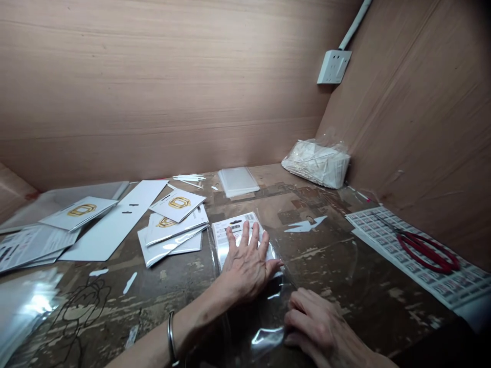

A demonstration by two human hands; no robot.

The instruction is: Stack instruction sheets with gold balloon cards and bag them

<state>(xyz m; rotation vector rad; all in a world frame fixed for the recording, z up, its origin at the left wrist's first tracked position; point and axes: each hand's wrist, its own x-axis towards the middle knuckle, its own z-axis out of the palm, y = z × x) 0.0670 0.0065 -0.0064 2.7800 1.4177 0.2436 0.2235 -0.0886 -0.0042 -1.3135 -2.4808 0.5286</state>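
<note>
My left hand [247,266] lies flat with its fingers spread on a white printed card [220,232], which has a hang hole and a barcode. The card sits in the upper part of a clear plastic bag [266,337] that stretches toward me. At the bag's right edge, my right hand [316,324] has its fingers curled closed on the film; the fingertips are partly hidden. Left of the card is a loose pile of packed white cards [176,227] with gold outlined emblems.
Farther left lie more packed cards [79,213], a long white card strip [115,220] and plastic bags [26,312]. Toward the back are clear sleeves [238,181] and a bagged white stack [316,162]. Red-handled scissors [427,250] rest on sticker sheets [406,245] at right.
</note>
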